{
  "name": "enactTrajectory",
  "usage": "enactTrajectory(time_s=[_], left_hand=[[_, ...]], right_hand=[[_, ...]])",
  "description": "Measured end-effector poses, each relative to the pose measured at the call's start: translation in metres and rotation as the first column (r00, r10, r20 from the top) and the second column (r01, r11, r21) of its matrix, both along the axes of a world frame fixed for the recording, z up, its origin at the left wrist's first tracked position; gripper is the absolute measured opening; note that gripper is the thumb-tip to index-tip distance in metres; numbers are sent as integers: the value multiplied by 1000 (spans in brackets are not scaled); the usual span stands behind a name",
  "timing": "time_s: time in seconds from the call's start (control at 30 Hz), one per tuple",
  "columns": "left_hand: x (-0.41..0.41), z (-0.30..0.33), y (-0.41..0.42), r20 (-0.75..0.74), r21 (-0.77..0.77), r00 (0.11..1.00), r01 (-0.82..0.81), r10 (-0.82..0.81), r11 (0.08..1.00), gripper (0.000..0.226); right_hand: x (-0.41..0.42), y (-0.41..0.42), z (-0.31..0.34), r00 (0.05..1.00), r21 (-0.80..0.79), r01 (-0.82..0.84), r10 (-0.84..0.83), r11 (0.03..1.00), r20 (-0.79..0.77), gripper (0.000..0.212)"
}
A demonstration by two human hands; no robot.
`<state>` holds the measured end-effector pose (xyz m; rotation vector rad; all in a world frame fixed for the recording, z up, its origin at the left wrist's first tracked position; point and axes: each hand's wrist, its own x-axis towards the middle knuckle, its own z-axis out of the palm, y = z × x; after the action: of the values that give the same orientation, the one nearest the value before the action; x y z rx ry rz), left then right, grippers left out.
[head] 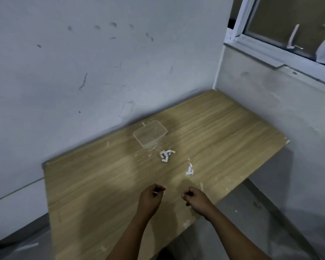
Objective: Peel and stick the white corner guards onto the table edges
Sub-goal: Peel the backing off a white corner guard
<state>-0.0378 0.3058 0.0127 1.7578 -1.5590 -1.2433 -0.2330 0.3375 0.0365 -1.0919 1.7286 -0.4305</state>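
Over the near part of a wooden table (94, 184), my left hand (150, 198) pinches a small white piece (156, 192) between thumb and fingers. My right hand (194, 198) hovers beside it with its fingers curled; I cannot tell if it holds anything. A small pile of white corner guard pieces (166, 155) lies mid-table, and one more white piece (189, 169) lies apart to its right. A white guard (287, 141) sits on the table's far right corner.
A clear plastic container (150, 135) stands open just behind the pile, near the grey wall (83, 72). A window frame (270, 44) is at the upper right. Grey floor (251, 212) lies to the right of the table.
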Motion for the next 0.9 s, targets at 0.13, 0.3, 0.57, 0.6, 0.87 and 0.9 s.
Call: enactTrajectory(time_s=[0.13, 0.3, 0.57, 0.6, 0.87, 0.9], left_hand=[[-10, -20, -65, -1, -15, 999, -40, 39, 999, 16], [-17, -39, -130, 65, -58, 981, -177, 180, 983, 19], [-37, -62, -188, 172, 12, 980, -102, 98, 995, 33], [-38, -66, -192, 197, 33, 974, -119, 110, 992, 35], [-49, -72, -199, 299, 51, 930, -237, 211, 970, 23], [-51, -71, -200, 303, 58, 925, -257, 229, 965, 22]], right_hand=[[-7, -67, -17, 1000, -14, -6, 6, 1000, 10, 8], [-7, -141, -31, 997, 6, -56, 56, 998, -51, 10], [3, -221, -52, 975, -114, -175, 157, 978, -154, 16], [6, -228, -57, 969, -126, -200, 178, 972, -172, 17], [13, -258, -84, 865, -150, -440, 374, 885, -334, 34], [12, -260, -85, 858, -157, -456, 385, 876, -340, 32]])
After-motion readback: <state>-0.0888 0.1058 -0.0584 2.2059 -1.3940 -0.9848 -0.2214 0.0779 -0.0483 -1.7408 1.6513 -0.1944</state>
